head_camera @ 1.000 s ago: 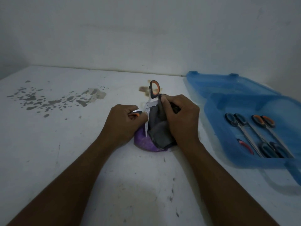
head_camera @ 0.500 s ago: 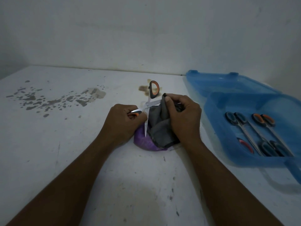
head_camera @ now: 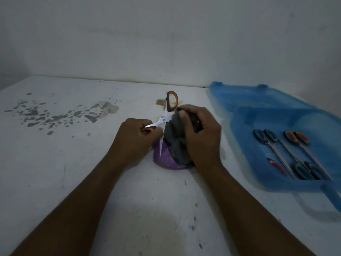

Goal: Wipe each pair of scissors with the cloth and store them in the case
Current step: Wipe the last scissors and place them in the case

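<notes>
White table [head_camera: 73, 182] | left grip [head_camera: 134, 138] holds scissors [head_camera: 163, 120] (open, blade toward person) | right grip [head_camera: 201, 137] pinches cloth [head_camera: 173, 139]

No legible text, seemingly.

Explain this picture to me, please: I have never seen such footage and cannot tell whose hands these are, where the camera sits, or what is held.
There is no machine: these are a person's bare hands, filmed by one camera worn on their head, looking down at a white table. The left hand grips one handle of an opened pair of scissors. The right hand pinches a grey cloth round one blade; purple fabric lies beneath. To the right an open blue case already holds several other scissors.
</notes>
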